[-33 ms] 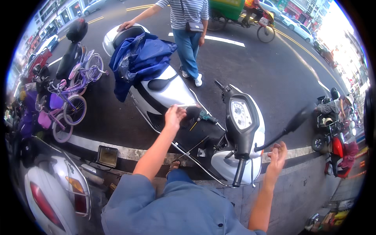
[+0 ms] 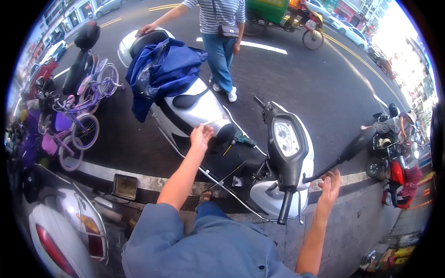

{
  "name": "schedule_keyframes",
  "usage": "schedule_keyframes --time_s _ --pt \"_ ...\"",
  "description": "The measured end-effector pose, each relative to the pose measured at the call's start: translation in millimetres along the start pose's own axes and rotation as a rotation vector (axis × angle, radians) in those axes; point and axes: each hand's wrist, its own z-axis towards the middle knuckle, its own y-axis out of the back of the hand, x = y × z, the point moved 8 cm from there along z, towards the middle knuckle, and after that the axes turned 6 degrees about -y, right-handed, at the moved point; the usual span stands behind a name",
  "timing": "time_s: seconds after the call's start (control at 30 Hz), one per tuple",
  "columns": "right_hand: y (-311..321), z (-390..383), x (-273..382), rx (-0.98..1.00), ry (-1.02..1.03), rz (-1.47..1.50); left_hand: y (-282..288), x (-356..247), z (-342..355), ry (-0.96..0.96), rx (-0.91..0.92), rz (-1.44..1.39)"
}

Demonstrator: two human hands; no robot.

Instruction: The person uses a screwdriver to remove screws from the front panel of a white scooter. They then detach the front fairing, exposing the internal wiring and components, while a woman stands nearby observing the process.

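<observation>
My left hand [image 2: 202, 135], fingers loosely apart and holding nothing, is at the front of the seat body of a white scooter [image 2: 194, 109]. Just right of it, a teal-and-black power drill [image 2: 242, 139] with a long yellowish bit lies on the scooter. My right hand [image 2: 329, 187] is open beside the handlebar, just below the black mirror [image 2: 356, 143] and its stem; whether it touches the stem I cannot tell. A crumpled blue cover [image 2: 164, 72] drapes over the rear seat. The dashboard [image 2: 285, 136] faces up at me.
A person [image 2: 222, 55] in a striped top stands beyond the scooter, one hand at its rear. Purple bicycles [image 2: 83, 129] and a parked scooter [image 2: 60, 236] are at left. A green cargo tricycle [image 2: 264, 11] is on the road; a person [image 2: 389, 125] is among scooters at right.
The view has shifted slightly, with the scooter's handlebar a little lower and further right in the picture. My left hand appears a little further left; both hands keep much the same shape.
</observation>
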Motion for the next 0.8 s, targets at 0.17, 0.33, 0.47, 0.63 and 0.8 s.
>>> schedule_keyframes --time_s 0.17,0.33,0.47,0.63,0.8 --pt "-16 23 7 -0.152 -0.080 0.098 82 26 176 0.071 -0.231 0.030" --pt "-20 23 14 -0.270 -0.046 0.156 97 58 226 0.159 -0.130 0.062" --pt "-27 48 33 -0.259 -0.014 0.243 124 37 220 0.103 -0.051 0.198" --pt "-20 77 53 -0.264 0.002 0.120 53 29 135 0.129 0.244 0.241" --pt "-46 99 45 0.261 0.025 0.294 -210 35 -212 -0.140 1.184 0.950"
